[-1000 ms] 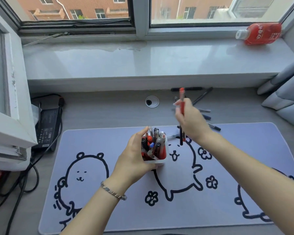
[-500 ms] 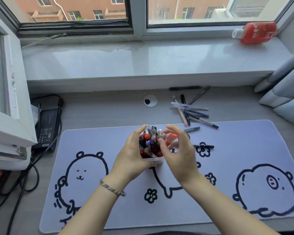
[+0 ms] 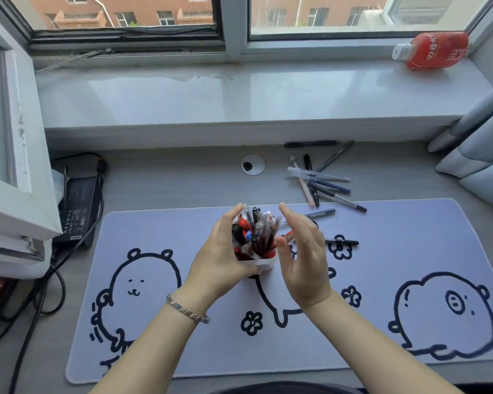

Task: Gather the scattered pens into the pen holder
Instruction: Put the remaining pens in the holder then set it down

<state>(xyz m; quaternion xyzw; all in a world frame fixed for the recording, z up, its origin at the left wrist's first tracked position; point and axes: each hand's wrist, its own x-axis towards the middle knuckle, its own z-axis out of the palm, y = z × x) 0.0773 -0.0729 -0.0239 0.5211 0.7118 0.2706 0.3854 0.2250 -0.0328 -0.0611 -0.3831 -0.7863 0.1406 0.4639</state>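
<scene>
Left hand fingers: the left hand [image 3: 221, 258] is wrapped around the pen holder [image 3: 259, 263], thumb and fingers pressed to its white walls.
Right hand fingers: the right hand [image 3: 303, 261] is held flat and empty, fingers extended together, just right of the holder at frame centre.
Holder contents: the square white holder is packed with upright red, black and clear pens.
Loose pens: a scattered cluster [image 3: 322, 182] is seen right of centre, on the grey desk [image 3: 168, 186]; two more lie on the mat.
Surface: a lilac desk mat [image 3: 396, 251], printed with outlined cartoon animals and flowers.
Room: a glossy windowsill [image 3: 211, 92]; a red plastic bottle [image 3: 433, 51] lies at upper right.
</scene>
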